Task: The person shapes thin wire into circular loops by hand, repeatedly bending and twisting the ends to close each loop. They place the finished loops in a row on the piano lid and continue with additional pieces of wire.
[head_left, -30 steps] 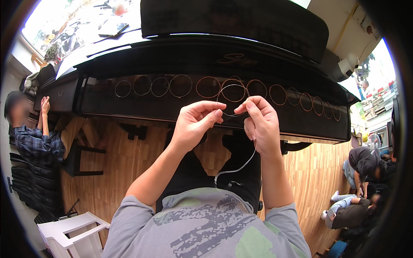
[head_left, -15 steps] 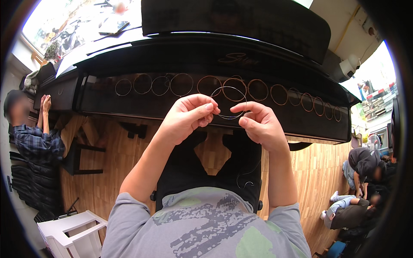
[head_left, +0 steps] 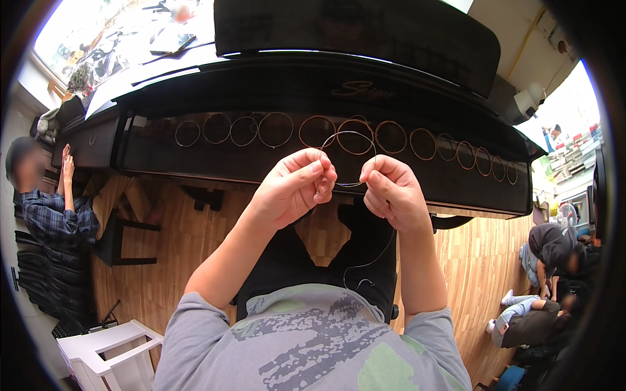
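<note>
1. Up on the black cabinet [head_left: 156,143], reddish-gold script lettering [head_left: 362,88] is curving across the upper front, just above the row of coils, its strokes running together in one flowing line.
2. Now to the wire loop [head_left: 347,132]: it is standing up between the two hands, arching over the gap, with the row of coils showing behind it.
3. The left hand [head_left: 300,184] is pinching the loop's left side between thumb and forefinger, the other fingers curling in.
4. The right hand [head_left: 396,194] is pinching the loop's right side, thumb pressing against forefinger, the rest folding under.
5. Fingertips are staying apart across the loop, and its lower strand is bridging them.
6. Below the right hand, a loose wire tail [head_left: 373,262] is hanging over the dark-trousered lap and bending into a small hook near the gray shirt [head_left: 313,332].
7. Behind, silver coils [head_left: 276,112] are lining the left of the cabinet, while copper-coloured coils [head_left: 422,128] are filling much of the right.
8. Off to the left, a person in a plaid shirt [head_left: 59,215] is holding both hands up near the cabinet's end.
</note>
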